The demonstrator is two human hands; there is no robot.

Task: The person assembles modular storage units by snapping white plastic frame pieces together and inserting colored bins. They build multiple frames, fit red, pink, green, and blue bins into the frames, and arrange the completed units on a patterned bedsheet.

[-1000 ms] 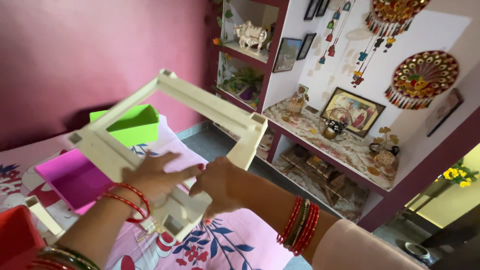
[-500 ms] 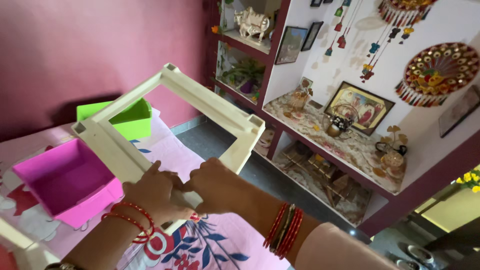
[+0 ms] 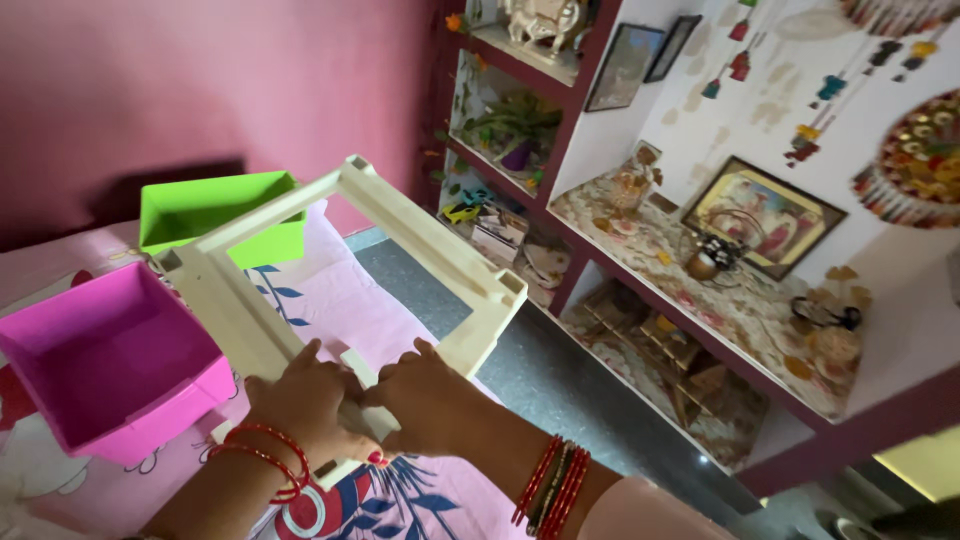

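Both hands grip the near side of a cream plastic frame, a square open rack part held tilted over a bed. My left hand, with red bangles at the wrist, clasps the frame's near bar from the left. My right hand, wearing several red and dark bangles, presses on the same bar from the right, touching the left hand. The frame's far corners point up toward the shelves.
A pink plastic bin sits on the floral pink bedsheet at the left, a green bin behind it. A maroon shelf unit with ornaments and a framed picture stands at the right across a grey floor strip.
The frame has come lower and closer to the bed. Both hands slid together on its near bar. The view shifted, bringing the pink bin closer at the left.
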